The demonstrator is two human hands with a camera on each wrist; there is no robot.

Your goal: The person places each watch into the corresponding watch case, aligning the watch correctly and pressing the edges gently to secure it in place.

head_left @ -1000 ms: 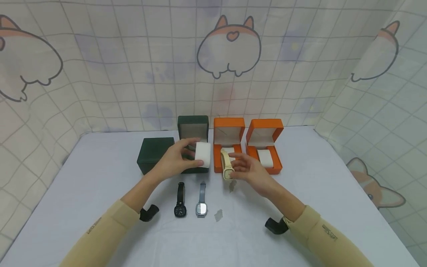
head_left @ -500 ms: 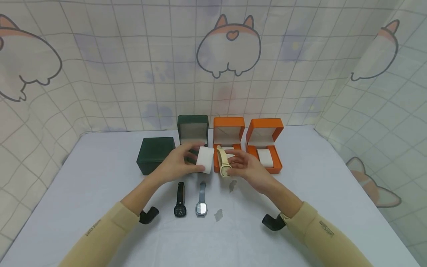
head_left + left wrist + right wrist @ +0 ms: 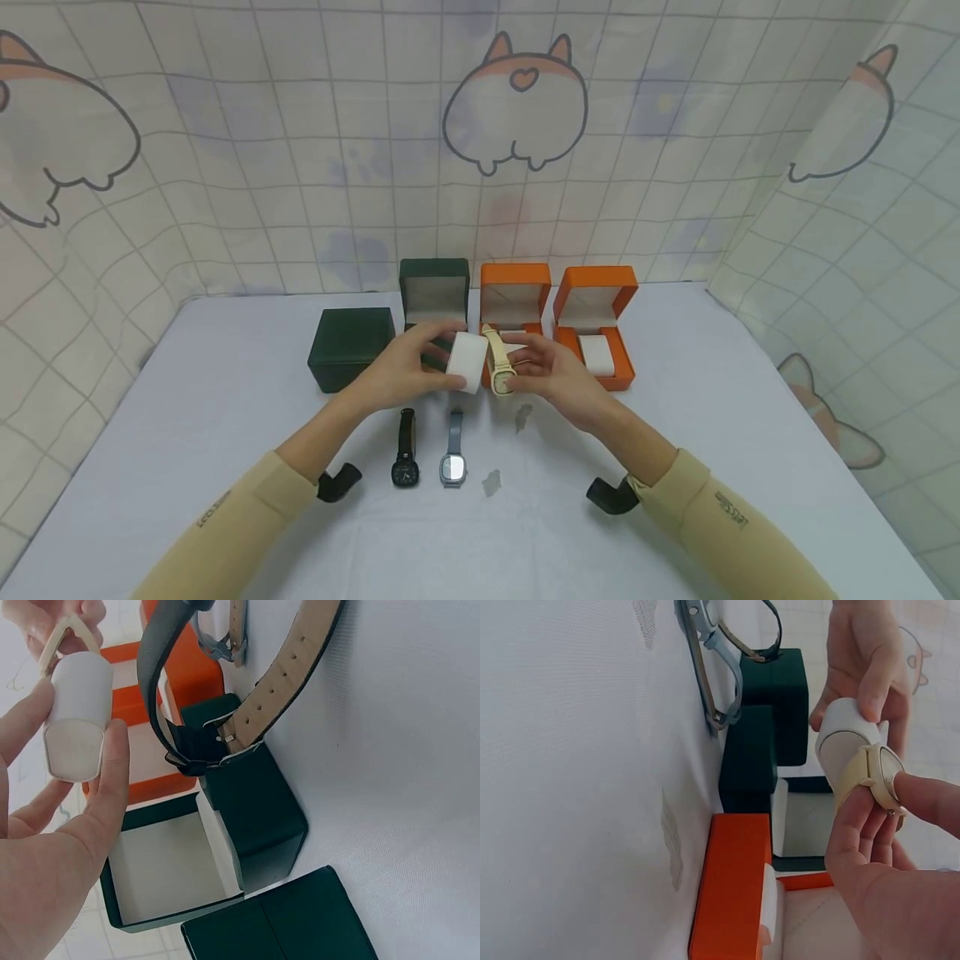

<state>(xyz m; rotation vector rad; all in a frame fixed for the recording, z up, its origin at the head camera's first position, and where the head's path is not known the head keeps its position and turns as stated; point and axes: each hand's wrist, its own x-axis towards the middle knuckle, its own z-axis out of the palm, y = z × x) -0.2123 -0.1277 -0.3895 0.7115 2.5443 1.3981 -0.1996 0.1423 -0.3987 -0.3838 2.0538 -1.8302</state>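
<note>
My left hand (image 3: 401, 371) grips a white watch cushion (image 3: 467, 364) between thumb and fingers, above the open green watch box (image 3: 434, 300). In my right hand (image 3: 562, 379), a cream wristwatch (image 3: 503, 382) is pinched by its case. Its strap reaches up beside the cushion's right side. The right wrist view shows the watch (image 3: 889, 776) at the end of the cushion (image 3: 845, 742), its strap looking closed into a loop; whether the two touch I cannot tell. Behind my right hand an open orange watch box (image 3: 515, 287) is partly hidden.
A closed green box (image 3: 350, 346) stands left of the open one. At the right, another open orange box (image 3: 596, 292) holds a white cushion (image 3: 597, 356). Nearer me lie a black watch (image 3: 405, 473) and a blue-grey watch (image 3: 453, 469) on the white cloth (image 3: 420, 542).
The cushion has moved right and tilted in my left hand. My right hand has brought the cream watch left and slightly up, closer to the cushion.
</note>
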